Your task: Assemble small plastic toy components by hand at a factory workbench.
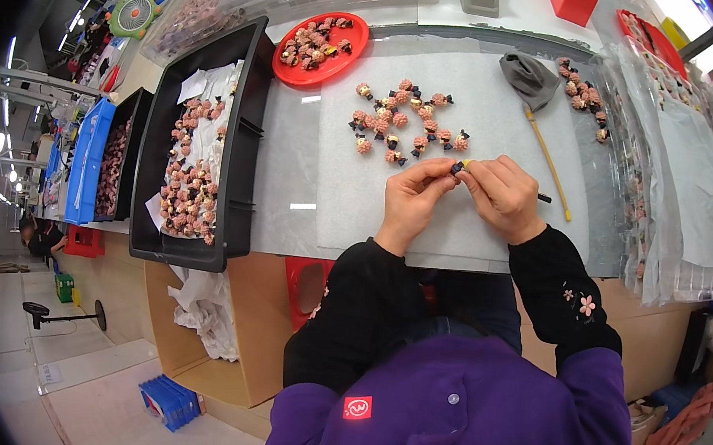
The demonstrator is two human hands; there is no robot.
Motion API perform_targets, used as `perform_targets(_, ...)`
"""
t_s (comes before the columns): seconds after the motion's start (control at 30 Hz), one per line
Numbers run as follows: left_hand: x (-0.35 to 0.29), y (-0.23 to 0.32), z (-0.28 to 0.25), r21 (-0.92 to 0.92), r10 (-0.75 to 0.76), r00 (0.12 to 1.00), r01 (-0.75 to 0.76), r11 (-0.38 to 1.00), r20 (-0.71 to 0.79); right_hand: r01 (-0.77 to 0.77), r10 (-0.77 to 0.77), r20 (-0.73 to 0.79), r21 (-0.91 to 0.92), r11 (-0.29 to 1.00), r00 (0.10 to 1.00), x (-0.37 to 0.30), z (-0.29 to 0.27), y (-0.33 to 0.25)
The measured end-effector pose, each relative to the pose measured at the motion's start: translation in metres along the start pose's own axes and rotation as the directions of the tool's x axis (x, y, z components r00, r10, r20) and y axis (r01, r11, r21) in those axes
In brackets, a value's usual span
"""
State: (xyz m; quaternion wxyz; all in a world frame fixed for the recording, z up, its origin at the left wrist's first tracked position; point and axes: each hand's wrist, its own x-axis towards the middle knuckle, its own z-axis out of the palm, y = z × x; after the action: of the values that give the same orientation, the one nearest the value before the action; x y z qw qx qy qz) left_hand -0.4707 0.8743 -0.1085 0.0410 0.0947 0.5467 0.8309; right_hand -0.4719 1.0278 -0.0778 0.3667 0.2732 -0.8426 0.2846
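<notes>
Over the white sheet (348,222) on the table, my two hands meet at the fingertips. My left hand (409,204) pinches a small figurine (457,169) whose dark blue part shows; my fingers cover most of it. My right hand (505,199) is closed beside it, and a slim dark-handled tool (544,198) sticks out past its outer side. The working end of that tool is hidden. Just beyond my hands lie several little figurines (383,114) with pink ridged tops, cream faces and dark blue parts, loosely scattered on the sheet.
A red plate (354,41) of figurines stands at the back left. Left of the sheet, a black crate (247,159) holds many more on white paper. To the right lie a grey cloth (530,80), a yellow stick (548,160), a figurine row (584,99) and stacked clear trays (683,170).
</notes>
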Motion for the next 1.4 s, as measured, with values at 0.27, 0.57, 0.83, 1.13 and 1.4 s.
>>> perform_targets(0.27,-0.0004,-0.0001,0.0002,-0.005,-0.023,1.0,0.023,1.0,0.004,0.0,0.0,0.006,-0.006,1.0,1.0,0.0013,-0.0015,-0.0009)
perform_targets(0.57,-0.0006,0.0002,-0.0009,-0.013,-0.031,0.999,0.031,0.999,0.031,0.006,-0.006,-0.011,-0.016,1.0,1.0,-0.0003,-0.0007,-0.0014)
perform_targets(0.83,-0.0007,0.0005,-0.0005,0.006,-0.022,1.0,0.022,1.0,0.015,-0.008,0.008,-0.033,-0.016,1.0,0.999,-0.0009,0.0016,-0.001)
perform_targets(1.13,0.0001,-0.0026,0.0001,0.01,0.001,1.0,-0.001,1.0,-0.02,-0.013,0.013,0.007,-0.018,1.0,1.0,-0.0009,-0.0002,-0.0012)
perform_targets(1.4,0.0,-0.0037,-0.0004,0.009,0.028,1.0,-0.027,1.0,-0.013,-0.012,0.011,-0.027,-0.022,1.0,1.0,-0.0003,0.0015,-0.0004)
